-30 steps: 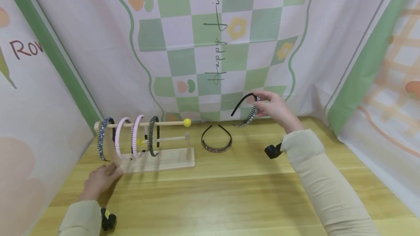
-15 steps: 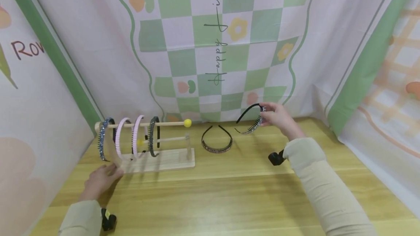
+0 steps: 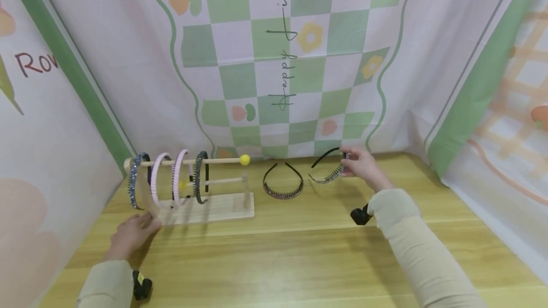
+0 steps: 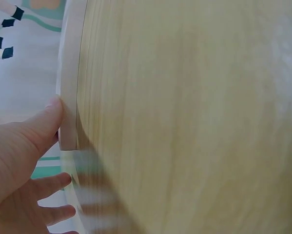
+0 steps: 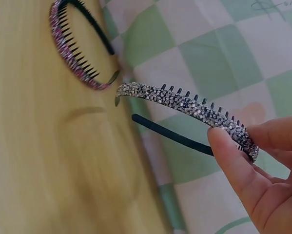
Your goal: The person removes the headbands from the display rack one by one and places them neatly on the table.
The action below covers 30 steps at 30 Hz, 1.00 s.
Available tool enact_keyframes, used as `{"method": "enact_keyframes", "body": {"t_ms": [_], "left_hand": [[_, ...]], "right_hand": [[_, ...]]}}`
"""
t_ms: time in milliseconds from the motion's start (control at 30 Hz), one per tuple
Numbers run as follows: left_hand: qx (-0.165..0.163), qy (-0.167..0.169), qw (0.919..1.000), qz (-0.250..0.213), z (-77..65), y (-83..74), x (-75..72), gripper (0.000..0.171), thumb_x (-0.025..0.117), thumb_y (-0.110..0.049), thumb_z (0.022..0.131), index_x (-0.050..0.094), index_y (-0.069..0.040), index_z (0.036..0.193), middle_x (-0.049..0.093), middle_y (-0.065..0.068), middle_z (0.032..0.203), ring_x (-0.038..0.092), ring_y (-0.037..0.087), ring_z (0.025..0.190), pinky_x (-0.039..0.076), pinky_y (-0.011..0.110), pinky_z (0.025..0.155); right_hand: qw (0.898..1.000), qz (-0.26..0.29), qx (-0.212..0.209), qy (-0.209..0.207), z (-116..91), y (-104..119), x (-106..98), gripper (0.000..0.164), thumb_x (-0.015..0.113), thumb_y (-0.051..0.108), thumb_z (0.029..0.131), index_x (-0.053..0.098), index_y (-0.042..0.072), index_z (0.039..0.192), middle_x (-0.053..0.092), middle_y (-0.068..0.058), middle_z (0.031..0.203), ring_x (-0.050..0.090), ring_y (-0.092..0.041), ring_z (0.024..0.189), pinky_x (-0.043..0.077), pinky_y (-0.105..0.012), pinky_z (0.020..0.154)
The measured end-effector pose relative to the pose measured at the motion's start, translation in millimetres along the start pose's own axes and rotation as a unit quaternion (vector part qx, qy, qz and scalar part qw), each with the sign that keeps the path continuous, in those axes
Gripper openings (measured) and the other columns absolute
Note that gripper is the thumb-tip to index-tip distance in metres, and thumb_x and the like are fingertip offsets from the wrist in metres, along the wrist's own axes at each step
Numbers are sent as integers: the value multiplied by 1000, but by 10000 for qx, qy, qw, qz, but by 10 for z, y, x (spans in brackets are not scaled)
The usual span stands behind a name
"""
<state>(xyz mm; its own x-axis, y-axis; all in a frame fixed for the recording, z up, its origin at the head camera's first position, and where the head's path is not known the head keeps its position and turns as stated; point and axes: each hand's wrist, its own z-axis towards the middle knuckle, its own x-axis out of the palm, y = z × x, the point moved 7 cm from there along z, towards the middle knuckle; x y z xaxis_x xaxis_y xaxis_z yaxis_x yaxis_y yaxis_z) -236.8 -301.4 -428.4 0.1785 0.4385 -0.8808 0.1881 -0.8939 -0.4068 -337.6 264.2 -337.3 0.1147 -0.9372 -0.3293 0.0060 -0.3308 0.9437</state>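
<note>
My right hand (image 3: 363,166) pinches a hairband (image 5: 182,102) covered in silvery rhinestones, with black comb teeth along its inside. The hairband is tilted, its free ends pointing left, close over the back of the table. To its left lies another toothed hairband (image 3: 283,196), with pinkish stones in the right wrist view. My left hand (image 3: 132,235) rests at the left end of a wooden hairband stand (image 3: 227,208). Its thumb (image 4: 47,122) lies against the base, and the other visible fingers spread out straight.
On the stand's upper rod hang a blue glittery hairband (image 3: 133,182), two pink hairbands (image 3: 154,182) and a dark one (image 3: 197,177). A yellow ball (image 3: 244,159) caps that rod. A patterned curtain (image 3: 274,61) rises behind the wooden table (image 3: 278,260).
My right hand has lowered the rhinestone hairband toward the table, shifting slightly right. My left hand and the stand look unchanged.
</note>
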Motion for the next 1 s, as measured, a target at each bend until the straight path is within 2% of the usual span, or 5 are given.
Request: {"method": "enact_keyframes", "body": {"t_ms": [200, 367, 500, 700, 1000], "left_hand": [[-20, 15, 10000, -5, -5, -17, -13, 82, 36, -65, 89, 28, -2, 141, 20, 39, 136, 21, 62, 116, 18, 76, 86], [-40, -11, 10000, 6, -10, -20, -14, 80, 36, -64, 89, 28, -3, 141, 19, 38, 137, 21, 62, 117, 18, 75, 86], [-19, -31, 10000, -5, -18, -22, -16, 80, 36, -63, 89, 29, -3, 141, 19, 38, 137, 21, 62, 117, 18, 75, 86], [8, -52, 10000, -20, -19, -23, -18, 80, 38, -63, 89, 29, -2, 140, 20, 39, 137, 22, 62, 116, 18, 75, 86], [-27, -23, 10000, -32, -11, -21, -17, 80, 37, -64, 89, 29, -3, 141, 19, 38, 137, 21, 62, 117, 18, 75, 86]], "right_hand": [[9994, -170, 299, -31, -14, -196, -21, 47, 45, -3, 93, 30, -8, 138, 40, -31, 118, 59, -12, 70, 53, -36, 77], [9976, -457, 512, 53, -44, -347, -41, 45, 46, -3, 92, 34, -12, 134, 48, -34, 112, 63, -19, 71, 52, -39, 77], [9927, -956, 663, 302, -86, -466, -38, 41, 49, 2, 93, 39, -12, 130, 55, -28, 100, 64, -24, 71, 54, -39, 73], [9837, -1562, 643, 621, -161, -574, -5, 33, 50, 7, 94, 46, -12, 120, 58, -23, 91, 62, -21, 62, 55, -35, 62], [9803, -1451, 845, 1042, -157, -710, 100, 15, 44, 2, 95, 54, -9, 100, 58, -15, 74, 58, -17, 55, 53, -31, 54]]}}
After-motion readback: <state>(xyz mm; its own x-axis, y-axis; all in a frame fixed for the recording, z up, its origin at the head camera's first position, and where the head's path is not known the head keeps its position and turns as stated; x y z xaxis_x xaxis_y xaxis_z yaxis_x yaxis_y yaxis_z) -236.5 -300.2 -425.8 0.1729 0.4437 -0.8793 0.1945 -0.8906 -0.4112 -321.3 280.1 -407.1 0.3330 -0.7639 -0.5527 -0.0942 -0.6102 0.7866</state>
